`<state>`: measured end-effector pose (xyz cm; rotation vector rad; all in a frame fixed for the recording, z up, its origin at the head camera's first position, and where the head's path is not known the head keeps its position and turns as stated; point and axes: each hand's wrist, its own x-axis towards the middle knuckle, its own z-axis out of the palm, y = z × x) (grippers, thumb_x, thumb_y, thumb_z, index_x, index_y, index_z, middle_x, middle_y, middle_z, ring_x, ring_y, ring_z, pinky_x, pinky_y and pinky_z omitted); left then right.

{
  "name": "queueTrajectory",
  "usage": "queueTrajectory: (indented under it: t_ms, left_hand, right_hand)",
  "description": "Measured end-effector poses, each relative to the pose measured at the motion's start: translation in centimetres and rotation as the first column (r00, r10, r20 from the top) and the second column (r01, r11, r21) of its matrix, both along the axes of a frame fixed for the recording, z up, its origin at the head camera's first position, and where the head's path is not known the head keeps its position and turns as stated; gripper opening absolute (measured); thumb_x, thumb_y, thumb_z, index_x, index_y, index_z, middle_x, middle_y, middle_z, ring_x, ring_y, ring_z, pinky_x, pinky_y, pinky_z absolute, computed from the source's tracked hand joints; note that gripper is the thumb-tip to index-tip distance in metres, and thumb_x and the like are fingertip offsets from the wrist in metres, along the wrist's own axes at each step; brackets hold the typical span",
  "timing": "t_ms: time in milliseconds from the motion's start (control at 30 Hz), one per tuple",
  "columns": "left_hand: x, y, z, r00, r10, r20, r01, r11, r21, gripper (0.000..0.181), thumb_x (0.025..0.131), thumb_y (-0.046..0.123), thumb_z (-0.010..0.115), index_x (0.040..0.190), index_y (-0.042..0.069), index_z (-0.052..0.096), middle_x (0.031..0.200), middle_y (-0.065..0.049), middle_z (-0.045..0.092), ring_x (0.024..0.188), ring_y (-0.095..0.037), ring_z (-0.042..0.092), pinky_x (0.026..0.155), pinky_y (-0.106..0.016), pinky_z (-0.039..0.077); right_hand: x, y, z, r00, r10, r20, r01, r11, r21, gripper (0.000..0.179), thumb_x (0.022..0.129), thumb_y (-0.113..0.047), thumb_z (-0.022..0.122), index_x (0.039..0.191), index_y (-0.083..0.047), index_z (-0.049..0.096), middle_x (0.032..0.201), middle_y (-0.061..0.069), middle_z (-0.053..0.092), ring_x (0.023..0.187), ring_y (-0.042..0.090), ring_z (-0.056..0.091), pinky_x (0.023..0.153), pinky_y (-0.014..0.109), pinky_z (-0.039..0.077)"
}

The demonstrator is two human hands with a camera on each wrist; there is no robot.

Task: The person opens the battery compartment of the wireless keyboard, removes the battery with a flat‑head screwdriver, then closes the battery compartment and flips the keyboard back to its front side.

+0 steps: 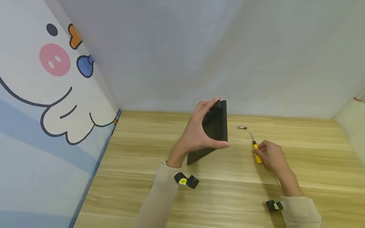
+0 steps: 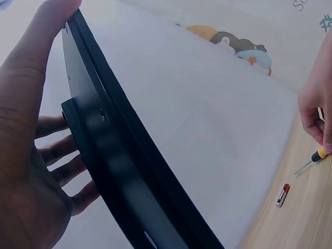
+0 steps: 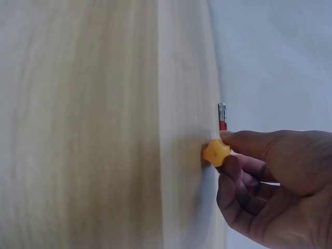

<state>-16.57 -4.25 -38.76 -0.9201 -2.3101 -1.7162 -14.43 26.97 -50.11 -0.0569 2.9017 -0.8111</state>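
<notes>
My left hand [image 1: 194,134] grips a flat, black, panel-like device [image 1: 224,122] across its edges, thumb on the near side and fingertips at the far one. The device stands tilted on edge above the table. In the left wrist view, a raised ledge and small screw holes show along its black casing [image 2: 111,137]. To the right, my right hand [image 1: 272,155] pinches the yellow handle of a screwdriver [image 1: 258,154] between thumb and fingers. Its metal shaft points away toward the back, close over the tabletop. From the right wrist, only the handle's yellow butt end [image 3: 216,152] shows.
A small red and silver battery [image 1: 241,128] lies on the wooden table [image 1: 128,148], just beyond the screwdriver tip. A pale grey wall [image 1: 171,63] rises behind the table's back edge. On the left stands a cartoon-printed panel [image 1: 28,126].
</notes>
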Motion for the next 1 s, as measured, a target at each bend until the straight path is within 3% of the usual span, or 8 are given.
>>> queueTrajectory:
  t_ms: [100,233,500,800,1000]
  left_hand:
    - [-0.1,-0.3,-0.2,1.000,-0.008,-0.015,0.008,1.000,0.017,0.120,0.058,0.061,0.092,0.159,0.030,0.035,0.145,-0.006,0.046,0.131,-0.018,0.046,0.113,-0.043,0.044]
    - [-0.3,-0.7,-0.4,1.000,0.005,-0.028,-0.004,0.998,0.055,0.129,0.057,0.094,0.068,0.159,0.023,0.036,0.144,-0.011,0.047,0.130,-0.022,0.049,0.112,-0.045,0.047]
    - [-0.5,-1.4,-0.5,1.000,-0.021,0.012,0.019,0.986,0.168,0.133,0.056,0.091,0.073,0.158,0.013,0.036,0.148,-0.015,0.043,0.133,-0.025,0.047,0.115,-0.049,0.045]
    - [-0.4,-2.3,-0.7,0.997,-0.075,0.033,0.062,0.957,0.284,0.133,0.059,0.081,0.080,0.157,0.004,0.033,0.149,-0.021,0.041,0.133,-0.028,0.047,0.119,-0.051,0.042]
    - [-0.3,-2.8,-1.0,0.996,-0.084,0.037,0.066,0.939,0.337,0.132,0.061,0.078,0.081,0.157,0.002,0.031,0.151,-0.024,0.039,0.132,-0.020,0.047,0.118,-0.048,0.042]
  right_hand:
    - [0.1,0.0,-0.1,1.000,-0.003,0.006,0.003,1.000,0.002,0.032,0.099,-0.022,0.068,0.100,0.010,0.066,0.088,0.023,0.073,0.076,0.026,0.069,0.064,0.036,0.055]
    - [0.1,0.1,-0.2,1.000,-0.003,0.008,0.003,1.000,-0.001,0.031,0.099,-0.022,0.068,0.100,0.009,0.066,0.088,0.022,0.073,0.076,0.026,0.069,0.063,0.034,0.054]
    - [-0.2,0.2,-0.1,1.000,0.002,0.021,-0.003,1.000,0.007,0.033,0.099,-0.023,0.067,0.101,0.009,0.066,0.090,0.023,0.073,0.076,0.025,0.068,0.063,0.034,0.054]
    - [0.0,0.3,0.4,1.000,0.010,0.022,-0.010,1.000,0.015,0.033,0.098,-0.025,0.068,0.099,0.008,0.068,0.086,0.021,0.074,0.072,0.023,0.067,0.063,0.034,0.053]
    - [0.3,0.3,0.6,1.000,0.009,0.021,-0.009,1.000,0.018,0.033,0.097,-0.026,0.069,0.099,0.007,0.069,0.086,0.020,0.075,0.072,0.021,0.067,0.064,0.034,0.054]
